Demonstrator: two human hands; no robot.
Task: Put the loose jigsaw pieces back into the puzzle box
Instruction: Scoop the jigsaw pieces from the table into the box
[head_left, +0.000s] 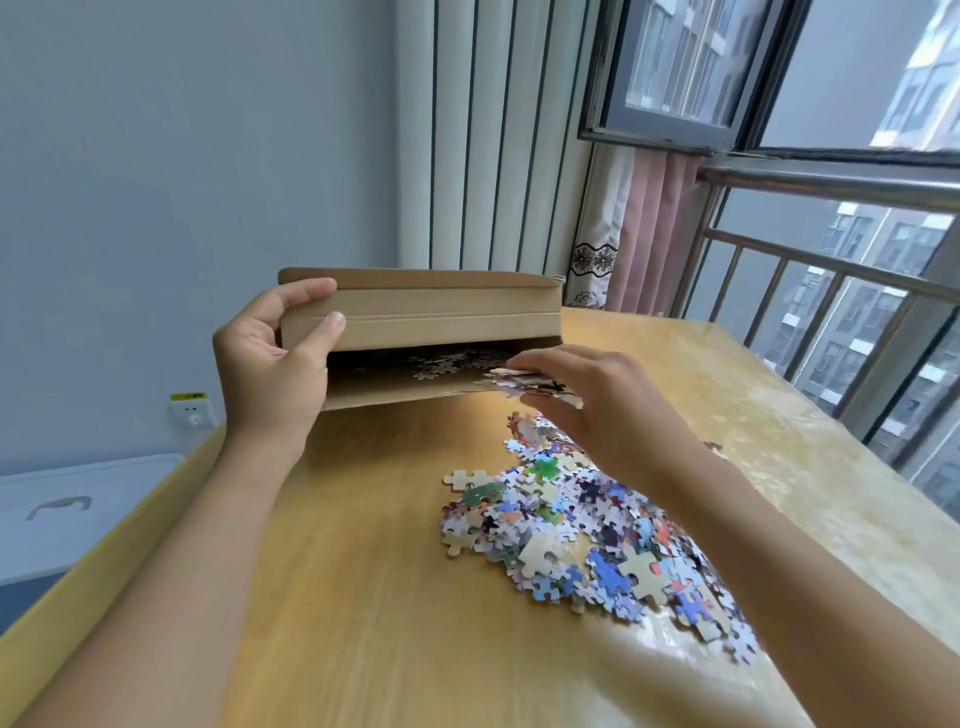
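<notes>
The loose jigsaw pieces (587, 525) lay in a colourful heap on the wooden table (374, 597), toward its right side, with some pieces face down and showing pale backs. A smaller bunch of pieces (524, 382) sat at the mouth of the puzzle box (421, 332), pinched between the thumb and straightened fingers of the right hand (587, 400), which reached in from the right just above the far end of the heap. More pieces were visible inside the box, lying on its floor in shadow. The box was plain brown cardboard, held tipped with its open side toward the person, its lower edge near or on the table beyond the heap. The left hand (272, 364) gripped the box's left end, thumb on the facing panel and fingers curled over the top edge. Behind the table stood a pale wall with a socket (193, 410), vertical white slats, a pink curtain (644, 234) and a window with a metal railing (831, 270) looking out on apartment blocks.
</notes>
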